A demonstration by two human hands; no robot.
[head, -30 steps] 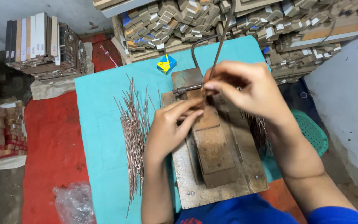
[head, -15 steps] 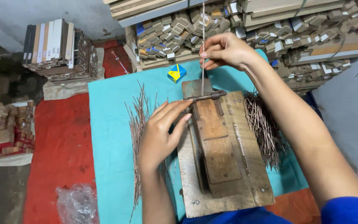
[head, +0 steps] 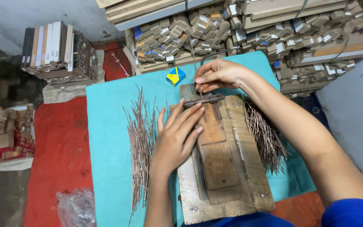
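Pinching a thin copper-coloured metal wire [head: 197, 71] between thumb and fingertips of the right hand [head: 217, 75], upright over the dark metal bar [head: 204, 100] at the top of the worn wooden jig board [head: 248, 168]. Pressing down flat with the spread left hand [head: 176, 141], fingers [head: 192, 115] touching the bar. Best to keep that wire snug against the bar and bend smoothly. Straight wires [head: 141, 134] lying left on the turquoise surface [head: 106, 126], bent wires [head: 265, 136] right.
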